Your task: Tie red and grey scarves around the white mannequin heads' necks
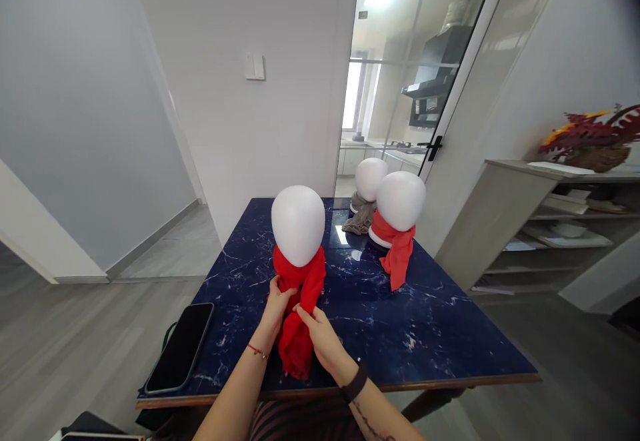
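A white foam mannequin head [298,224] stands near me on the dark blue marble table [430,334], with a red scarf [299,314] wrapped round its neck and hanging down. My left hand [277,304] is closed on the scarf's left side just below the neck. My right hand [320,334] pinches the scarf's hanging part a little lower on the right. Further back stand a second white head with a red scarf [399,231] and a third white head with a grey scarf [366,194].
A black phone [181,347] lies at the table's front left corner. A light shelf unit [555,227] with a red-leaf decoration [593,135] stands to the right. A glass door [420,67] to a kitchen is behind the table. Grey floor lies at the left.
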A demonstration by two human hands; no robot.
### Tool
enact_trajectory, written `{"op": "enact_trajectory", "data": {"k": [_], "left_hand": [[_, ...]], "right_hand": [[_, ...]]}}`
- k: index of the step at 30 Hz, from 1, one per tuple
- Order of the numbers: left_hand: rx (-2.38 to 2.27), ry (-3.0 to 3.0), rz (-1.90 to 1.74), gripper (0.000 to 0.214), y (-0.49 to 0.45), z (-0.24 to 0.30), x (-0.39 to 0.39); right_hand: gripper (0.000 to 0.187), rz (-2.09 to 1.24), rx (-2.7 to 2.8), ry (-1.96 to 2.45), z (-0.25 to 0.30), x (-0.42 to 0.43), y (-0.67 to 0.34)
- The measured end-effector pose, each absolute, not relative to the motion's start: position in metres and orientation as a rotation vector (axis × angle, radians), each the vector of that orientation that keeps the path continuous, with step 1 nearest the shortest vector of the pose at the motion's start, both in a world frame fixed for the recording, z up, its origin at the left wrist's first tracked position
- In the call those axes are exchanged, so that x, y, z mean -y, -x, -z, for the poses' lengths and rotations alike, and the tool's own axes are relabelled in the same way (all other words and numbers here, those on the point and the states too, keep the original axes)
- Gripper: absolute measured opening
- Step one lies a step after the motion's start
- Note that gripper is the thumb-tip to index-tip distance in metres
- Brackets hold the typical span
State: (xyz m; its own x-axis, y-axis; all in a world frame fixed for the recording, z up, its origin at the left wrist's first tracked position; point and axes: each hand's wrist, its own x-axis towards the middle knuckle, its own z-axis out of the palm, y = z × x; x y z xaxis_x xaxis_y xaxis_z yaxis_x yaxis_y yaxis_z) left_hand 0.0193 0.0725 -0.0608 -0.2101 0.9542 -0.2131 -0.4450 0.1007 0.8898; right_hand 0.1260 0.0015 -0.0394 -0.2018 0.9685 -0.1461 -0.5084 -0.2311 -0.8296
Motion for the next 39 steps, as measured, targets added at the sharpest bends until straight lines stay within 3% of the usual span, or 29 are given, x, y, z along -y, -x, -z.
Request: {"op": "enact_trajectory", "data": {"k": [3,8,12,19,24,32,36,39], "left_hand": [[-1.277,-0.718,-1.366,0.067,0.001,0.060,-0.064],[-1.166,-0.739,-1.018,0.028,0.020,0.044,-0.048],[-1.070,-0.454,-0.949,0.006,0.020,0.033,-0.042],[-0.529,-0.230,-1.025,0.033,0.023,0.022,-0.038],[-0.417,-0.238,-0.991,0.045,0.015,0.017,-0.027],[-0.831,-0.316,-1.080,0.035,-0.024,0.006,0.000],[-1.377,-0.998,-1.219,0.025,-0.039,0.013,0.009],[-1.676,-1.567,-1.074,0.024,-0.043,0.018,0.014]], "right_hand": [[0.043,-1.543,0.975,0.964,0.045,-0.005,-0.123],[0.048,-1.376,1.195,1.019,0.051,-0.010,-0.123],[0.043,-1.099,1.285,1.087,0.051,-0.014,-0.125],[0.044,-1.159,1.312,1.158,0.056,-0.022,-0.133],[0.037,-1.182,1.308,1.056,0.064,-0.027,-0.140],[0.021,-1.359,1.144,0.962,0.065,-0.034,-0.144],[0.021,-1.798,0.754,0.864,0.058,-0.029,-0.143],[0.025,-1.960,0.548,0.788,0.055,-0.028,-0.144]]}}
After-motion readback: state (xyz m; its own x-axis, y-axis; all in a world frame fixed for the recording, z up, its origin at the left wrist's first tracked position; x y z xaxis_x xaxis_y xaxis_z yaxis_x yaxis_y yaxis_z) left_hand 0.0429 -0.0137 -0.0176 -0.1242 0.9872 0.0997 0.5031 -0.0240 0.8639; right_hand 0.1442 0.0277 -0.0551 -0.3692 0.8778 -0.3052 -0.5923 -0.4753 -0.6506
